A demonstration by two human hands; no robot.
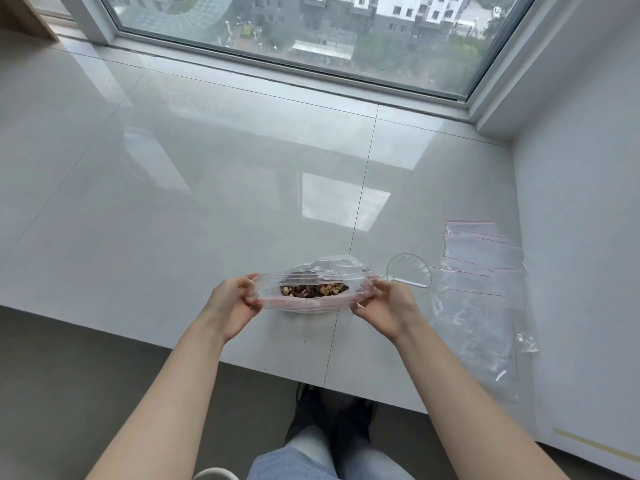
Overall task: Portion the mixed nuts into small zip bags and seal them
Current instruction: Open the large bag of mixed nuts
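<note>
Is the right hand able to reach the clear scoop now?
Probably yes, once it lets go: the right hand pinches the nut bag, and the clear scoop lies just beyond it, nothing between.

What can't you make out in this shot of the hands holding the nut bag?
- Head view: the mixed nuts show only through the big bag's mouth; wrinkled plastic hides how many remain.
- The count of small zip bags is unclear; the clear sheets overlap.
- The white object is cut off by the bottom edge.
</note>
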